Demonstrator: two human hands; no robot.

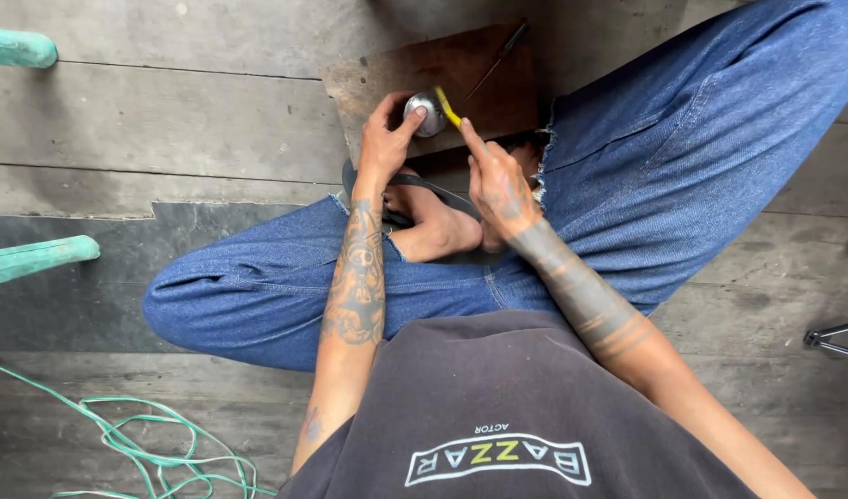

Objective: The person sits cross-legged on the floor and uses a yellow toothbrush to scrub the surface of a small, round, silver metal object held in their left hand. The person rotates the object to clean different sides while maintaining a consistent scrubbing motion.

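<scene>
Sitting: the person is cross-legged on a grey plank floor (193, 120), blue jeans, bare foot tucked under.
Landmark: a brown wooden board (498, 83) lies just past the feet.
Metal piece: a small round silvery part (430, 115) rests on the board's near edge.
Left hand: the left hand (384, 143) is clamped on the silvery part, thumb and fingers pinching it from the near side.
Right hand: the right hand (498, 180), just right of the part, is closed around a yellow-handled tool (447, 106), whose tip meets the part.
Thin tool: a dark slender tool (498, 57) lies on the board's far side.
Cord: a green cord (138, 439) coils well away from the board, near left.
Teal rails: two teal bars (36, 259) jut in far left of the board.
</scene>
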